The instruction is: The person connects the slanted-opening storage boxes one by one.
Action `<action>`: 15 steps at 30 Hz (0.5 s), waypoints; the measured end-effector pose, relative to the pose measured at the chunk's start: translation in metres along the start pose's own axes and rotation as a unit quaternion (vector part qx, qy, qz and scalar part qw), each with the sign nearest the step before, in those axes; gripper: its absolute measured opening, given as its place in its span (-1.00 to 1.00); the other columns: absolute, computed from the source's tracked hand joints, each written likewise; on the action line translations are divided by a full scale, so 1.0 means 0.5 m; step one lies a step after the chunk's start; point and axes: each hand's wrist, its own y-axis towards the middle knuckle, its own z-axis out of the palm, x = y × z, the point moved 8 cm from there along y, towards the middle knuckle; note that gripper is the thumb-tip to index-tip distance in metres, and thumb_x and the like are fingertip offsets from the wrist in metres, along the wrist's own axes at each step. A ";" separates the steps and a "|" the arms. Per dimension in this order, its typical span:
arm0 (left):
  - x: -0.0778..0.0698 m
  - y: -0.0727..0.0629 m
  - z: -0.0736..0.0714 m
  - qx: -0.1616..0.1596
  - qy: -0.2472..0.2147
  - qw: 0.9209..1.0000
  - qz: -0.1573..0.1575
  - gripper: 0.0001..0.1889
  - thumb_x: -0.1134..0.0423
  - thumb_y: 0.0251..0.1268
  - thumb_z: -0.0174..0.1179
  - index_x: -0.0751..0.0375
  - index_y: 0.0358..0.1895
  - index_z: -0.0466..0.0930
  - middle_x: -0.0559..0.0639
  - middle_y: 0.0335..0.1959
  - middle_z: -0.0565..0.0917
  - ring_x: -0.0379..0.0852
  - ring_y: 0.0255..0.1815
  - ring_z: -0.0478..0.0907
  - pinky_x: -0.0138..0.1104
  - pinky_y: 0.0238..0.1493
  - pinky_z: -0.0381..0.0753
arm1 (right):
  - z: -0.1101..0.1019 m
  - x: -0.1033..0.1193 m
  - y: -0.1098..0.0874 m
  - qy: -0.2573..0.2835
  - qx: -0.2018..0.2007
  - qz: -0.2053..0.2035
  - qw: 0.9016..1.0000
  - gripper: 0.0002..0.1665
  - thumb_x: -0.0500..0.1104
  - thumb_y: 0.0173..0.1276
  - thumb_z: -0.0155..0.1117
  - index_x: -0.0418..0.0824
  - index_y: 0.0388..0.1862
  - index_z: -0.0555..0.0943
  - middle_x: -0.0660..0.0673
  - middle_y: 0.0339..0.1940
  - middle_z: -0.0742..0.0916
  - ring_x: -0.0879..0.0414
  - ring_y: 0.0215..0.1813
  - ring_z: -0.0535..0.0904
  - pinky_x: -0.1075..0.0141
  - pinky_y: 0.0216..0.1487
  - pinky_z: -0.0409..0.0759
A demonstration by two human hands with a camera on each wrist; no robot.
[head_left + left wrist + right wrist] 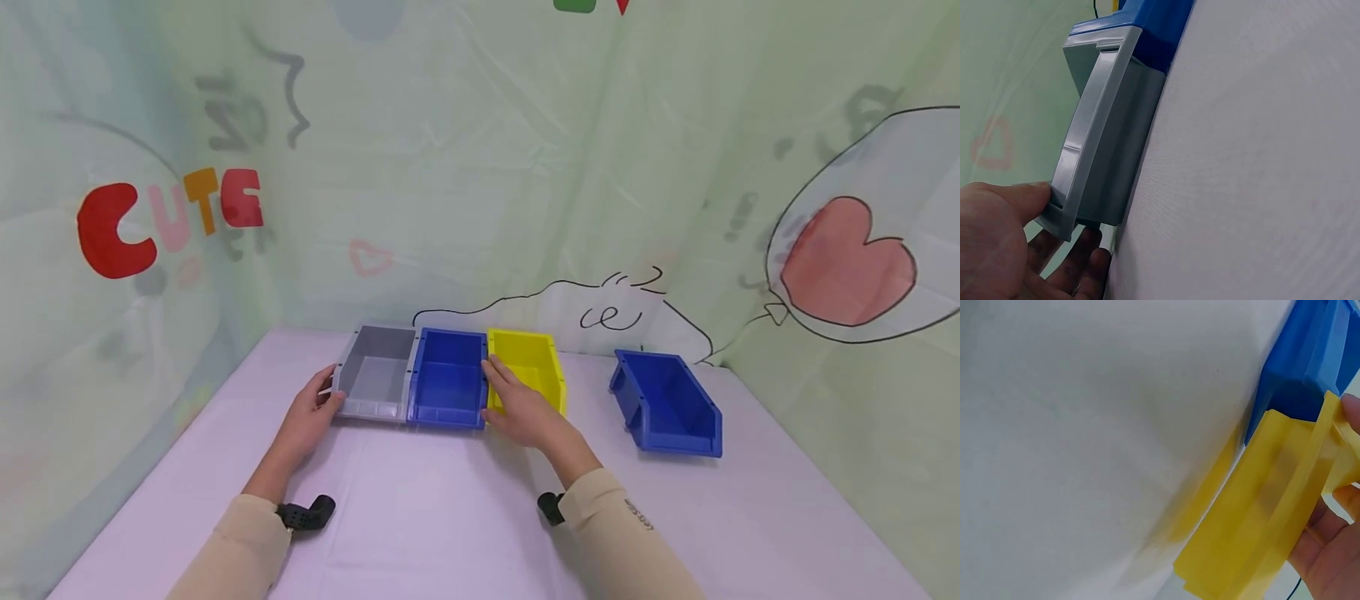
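Note:
Side by side stand a grey storage bin (375,379), a blue storage bin (448,379) and a yellow storage bin (528,358), open fronts towards me. My left hand (313,412) holds the grey bin's left front corner; in the left wrist view its thumb (1032,199) lies on the rim, with curled fingers beside and below. My right hand (521,407) reaches over the yellow bin, its extended fingers touching the walls where blue and yellow meet. In the right wrist view the yellow bin's front (1266,494) partly hides those fingers.
Another blue bin (667,404) stands apart on the right of the white-covered table (435,517). Printed curtains (465,183) hang behind the table and along both sides. A black wrist strap device (309,512) sits on each forearm.

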 end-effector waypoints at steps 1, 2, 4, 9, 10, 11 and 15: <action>0.001 0.001 0.001 0.001 -0.002 1.000 0.002 -0.37 0.26 0.68 -0.07 0.22 0.67 -0.01 0.40 0.59 0.21 0.40 0.57 0.24 0.15 0.57 0.31 | 0.001 -0.001 0.000 0.000 0.000 0.003 1.000 0.00 0.01 0.54 0.28 -0.03 0.75 -0.06 -0.01 0.78 -0.01 -0.16 0.61 0.34 -0.04 0.57 0.39; 0.002 0.002 0.002 0.001 -0.004 1.000 0.003 -0.38 0.25 0.68 -0.06 0.21 0.67 0.00 0.40 0.59 0.21 0.39 0.57 0.24 0.15 0.57 0.32 | 0.002 -0.003 0.000 0.001 0.002 0.007 1.000 0.00 0.01 0.54 0.28 -0.02 0.75 -0.06 0.00 0.78 -0.01 -0.15 0.62 0.32 -0.04 0.58 0.37; 0.003 0.004 0.004 0.001 -0.004 1.000 0.005 -0.37 0.25 0.68 -0.07 0.21 0.67 -0.01 0.39 0.59 0.22 0.39 0.57 0.24 0.14 0.56 0.32 | 0.005 -0.006 0.000 0.001 0.001 0.009 1.000 0.01 0.00 0.54 0.28 -0.04 0.75 -0.06 -0.02 0.78 -0.01 -0.15 0.62 0.32 -0.04 0.58 0.37; 0.006 0.006 0.007 0.001 -0.003 1.000 0.003 -0.37 0.25 0.68 -0.07 0.20 0.68 -0.01 0.39 0.59 0.21 0.39 0.57 0.23 0.16 0.56 0.31 | 0.019 -0.014 0.002 -0.008 0.012 0.019 1.000 0.02 0.03 0.55 0.26 -0.06 0.75 -0.09 -0.02 0.78 -0.01 -0.15 0.63 0.30 -0.05 0.60 0.34; 0.006 0.006 0.007 0.001 -0.003 1.000 0.002 -0.37 0.25 0.68 -0.07 0.20 0.68 -0.01 0.39 0.60 0.20 0.39 0.58 0.22 0.16 0.57 0.30 | 0.021 -0.015 0.002 -0.009 0.014 0.021 1.000 0.02 0.04 0.55 0.26 -0.05 0.75 -0.09 -0.02 0.78 -0.01 -0.14 0.64 0.29 -0.04 0.60 0.33; 0.006 0.006 0.007 0.002 -0.001 1.000 0.002 -0.37 0.24 0.68 -0.06 0.19 0.68 -0.01 0.38 0.60 0.20 0.39 0.58 0.22 0.16 0.57 0.30 | 0.021 -0.016 0.002 -0.010 0.013 0.022 1.000 0.03 0.04 0.54 0.27 -0.06 0.75 -0.09 -0.02 0.77 0.00 -0.15 0.64 0.29 -0.05 0.60 0.33; 0.008 0.003 0.004 -0.002 0.001 1.000 -0.001 -0.37 0.23 0.68 -0.06 0.19 0.68 -0.01 0.38 0.60 0.20 0.39 0.58 0.22 0.16 0.57 0.30 | 0.022 -0.013 0.004 -0.007 0.012 0.020 1.000 0.04 0.02 0.52 0.31 -0.05 0.75 -0.07 -0.02 0.77 0.01 -0.14 0.64 0.28 -0.05 0.61 0.32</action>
